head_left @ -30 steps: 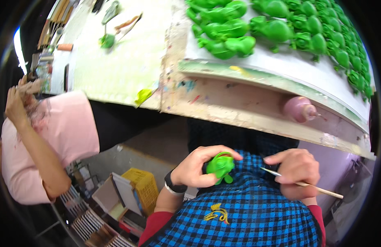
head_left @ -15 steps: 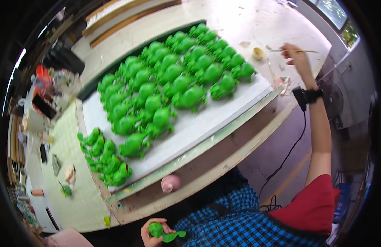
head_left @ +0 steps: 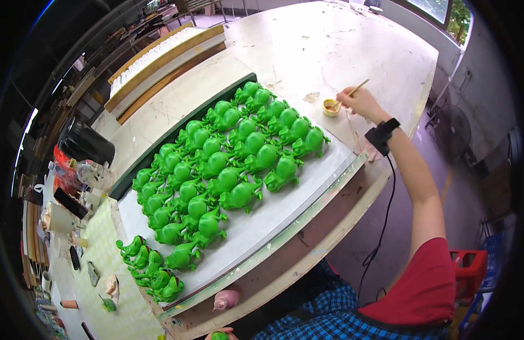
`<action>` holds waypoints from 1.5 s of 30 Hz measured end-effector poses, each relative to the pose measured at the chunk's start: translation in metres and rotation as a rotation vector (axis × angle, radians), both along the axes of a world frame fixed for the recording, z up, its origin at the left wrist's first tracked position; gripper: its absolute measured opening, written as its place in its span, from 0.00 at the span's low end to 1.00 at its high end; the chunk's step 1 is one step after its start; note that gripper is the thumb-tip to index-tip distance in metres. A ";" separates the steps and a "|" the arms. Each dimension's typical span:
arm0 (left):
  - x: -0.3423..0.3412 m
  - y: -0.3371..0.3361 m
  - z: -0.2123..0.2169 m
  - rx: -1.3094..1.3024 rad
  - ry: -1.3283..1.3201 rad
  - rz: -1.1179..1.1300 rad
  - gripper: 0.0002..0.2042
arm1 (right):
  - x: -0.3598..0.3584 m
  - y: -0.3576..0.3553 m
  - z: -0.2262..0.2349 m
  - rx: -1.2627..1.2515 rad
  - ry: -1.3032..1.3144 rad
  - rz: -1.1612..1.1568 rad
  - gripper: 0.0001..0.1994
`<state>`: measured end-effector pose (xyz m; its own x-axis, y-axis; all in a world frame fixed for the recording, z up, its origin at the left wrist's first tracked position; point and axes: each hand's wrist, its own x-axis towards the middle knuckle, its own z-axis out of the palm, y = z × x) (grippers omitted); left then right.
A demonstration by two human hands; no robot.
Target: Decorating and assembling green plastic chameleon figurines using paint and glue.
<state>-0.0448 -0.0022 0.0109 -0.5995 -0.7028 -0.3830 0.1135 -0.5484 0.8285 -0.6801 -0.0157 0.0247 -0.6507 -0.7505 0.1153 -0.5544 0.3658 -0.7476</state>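
A thin paintbrush (head_left: 361, 85) is pinched in my right hand (head_left: 362, 104), which is closed at the far right of the table. Its lower end dips into a small yellow cup (head_left: 331, 112). At the bottom edge of the view, my left hand (head_left: 228, 331) is closed round a green chameleon figurine (head_left: 219, 336), mostly cut off by the frame. Many like green figurines (head_left: 239, 195) stand in rows on a white board (head_left: 245, 238). At the board's near left corner, several figurines with dark red marks (head_left: 167, 288) are set close together.
A pink bottle (head_left: 226, 299) lies on the ledge below the board. To the left, bottles, a white tub (head_left: 61, 218) and a loose green piece (head_left: 108, 304) lie about a pale yellow-green sheet (head_left: 126, 317). Wooden trays (head_left: 165, 73) stand behind. A cable (head_left: 385, 226) hangs from my right wrist.
My right hand has moved left, and the brush, level before, now slants into the yellow cup. The view has tilted up, leaving my left hand and its figurine mostly below the frame.
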 end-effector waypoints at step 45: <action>0.003 -0.011 0.000 0.070 0.000 -0.026 0.27 | 0.041 0.091 0.003 -0.010 0.296 -0.239 0.11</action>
<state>-0.0420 -0.0136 0.0106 -0.6172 -0.6585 -0.4306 0.0982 -0.6075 0.7882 -0.6389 0.0748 0.0276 -0.7447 -0.5792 0.3315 -0.6469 0.5043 -0.5720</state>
